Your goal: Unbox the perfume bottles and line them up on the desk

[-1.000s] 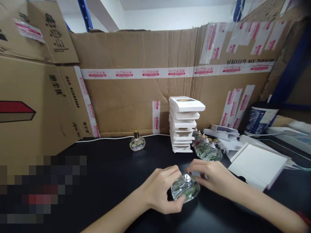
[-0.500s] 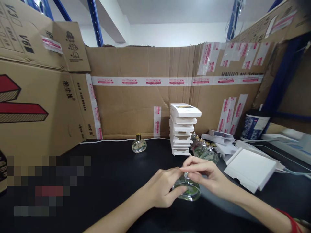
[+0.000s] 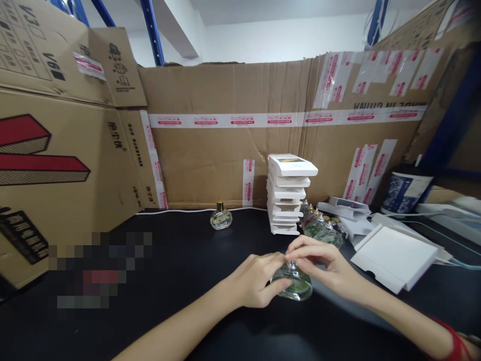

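A clear glass perfume bottle [image 3: 298,288] with green inside stands on the black table in front of me. My left hand [image 3: 259,281] grips it from the left, thumb across its front and fingers behind. At the bottle's neck, the fingertips of my right hand [image 3: 319,260] close round the silver spray top, which they partly cover. Whether a small part sits between those fingertips, I cannot tell. Farther back on the table, another perfume bottle [image 3: 221,219] wears a gold cap.
A stack of white boxes [image 3: 287,193] rises behind my hands. Several capless perfume bottles [image 3: 325,233] crowd beside it. To the right lie an open white box [image 3: 394,255], more white packaging and a blue patterned cup [image 3: 406,190]. Cardboard walls [image 3: 210,165] enclose the table.
The camera view has shifted slightly, so the surroundings sit a little farther right. My right fingers have altered slightly at the spray top, while my left hand keeps its hold on the bottle.
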`<state>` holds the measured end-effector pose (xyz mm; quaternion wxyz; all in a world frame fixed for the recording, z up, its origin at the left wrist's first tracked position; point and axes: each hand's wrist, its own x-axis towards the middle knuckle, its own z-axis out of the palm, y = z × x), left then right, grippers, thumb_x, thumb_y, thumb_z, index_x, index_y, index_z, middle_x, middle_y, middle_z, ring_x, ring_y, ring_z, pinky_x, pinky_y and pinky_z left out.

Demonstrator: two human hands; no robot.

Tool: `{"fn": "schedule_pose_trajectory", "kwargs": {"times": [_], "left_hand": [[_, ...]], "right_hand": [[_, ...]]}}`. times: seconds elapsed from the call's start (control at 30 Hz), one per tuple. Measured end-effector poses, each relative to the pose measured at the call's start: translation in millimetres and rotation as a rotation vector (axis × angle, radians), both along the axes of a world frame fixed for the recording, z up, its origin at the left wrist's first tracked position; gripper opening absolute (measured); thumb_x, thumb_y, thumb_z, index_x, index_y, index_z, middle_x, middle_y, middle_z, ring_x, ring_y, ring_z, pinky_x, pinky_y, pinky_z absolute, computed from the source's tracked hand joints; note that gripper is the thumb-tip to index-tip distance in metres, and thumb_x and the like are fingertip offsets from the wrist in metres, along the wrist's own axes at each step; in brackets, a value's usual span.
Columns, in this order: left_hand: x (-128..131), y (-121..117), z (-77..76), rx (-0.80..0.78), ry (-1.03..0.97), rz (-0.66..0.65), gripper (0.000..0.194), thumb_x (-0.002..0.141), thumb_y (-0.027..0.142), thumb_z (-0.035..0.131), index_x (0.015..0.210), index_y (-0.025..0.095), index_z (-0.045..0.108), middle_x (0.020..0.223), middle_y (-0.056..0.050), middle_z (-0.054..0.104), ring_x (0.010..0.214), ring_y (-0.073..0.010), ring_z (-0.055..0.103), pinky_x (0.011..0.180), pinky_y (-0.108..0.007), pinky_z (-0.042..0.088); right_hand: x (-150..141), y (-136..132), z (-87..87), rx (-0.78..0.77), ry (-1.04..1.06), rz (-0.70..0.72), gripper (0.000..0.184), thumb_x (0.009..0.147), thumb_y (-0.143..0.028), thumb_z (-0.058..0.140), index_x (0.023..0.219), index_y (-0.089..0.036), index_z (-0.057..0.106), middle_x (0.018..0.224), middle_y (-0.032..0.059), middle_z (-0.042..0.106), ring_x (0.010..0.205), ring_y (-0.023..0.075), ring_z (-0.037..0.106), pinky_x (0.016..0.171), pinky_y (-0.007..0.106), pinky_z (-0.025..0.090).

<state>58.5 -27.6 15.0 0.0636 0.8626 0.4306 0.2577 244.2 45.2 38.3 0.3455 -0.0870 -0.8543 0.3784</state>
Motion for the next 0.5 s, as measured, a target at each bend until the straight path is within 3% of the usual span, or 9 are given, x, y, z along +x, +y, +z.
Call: {"fn": "schedule_pose_trajectory", "kwargs": {"times": [0.17, 0.5], "left_hand": [[1.4, -0.9, 1.9, 0.005, 0.021, 0.008, 0.029, 0.09, 0.033, 0.039, 0.111, 0.015, 0.046, 0.102, -0.007, 0.06, 0.093, -0.0181, 0.058, 0.078, -0.025, 0.045], [1.4, -1.7, 7.5, 0.152, 0.178, 0.077, 0.031, 0.089, 0.039, 0.038, 0.105, 0.015, 0.05, 0.091, -0.006, 0.059, 0.085, -0.0182, 0.059, 0.07, -0.025, 0.044]], "right_hand": [[-3.1, 0.4, -6.6, -0.043, 0.032, -0.034, 0.015, 0.079, -0.03, 0.059, 0.081, -0.018, 0.068, 0.085, 0.0059, 0.061, 0.05, 0.0057, 0.042, 0.045, 0.021, 0.038], [-4.8, 2.9, -9.8, -0.084, 0.024, -0.057, 0.025, 0.075, -0.039, 0.062, 0.083, -0.016, 0.069, 0.078, 0.006, 0.064, 0.05, 0.0064, 0.043, 0.042, 0.02, 0.037]]}}
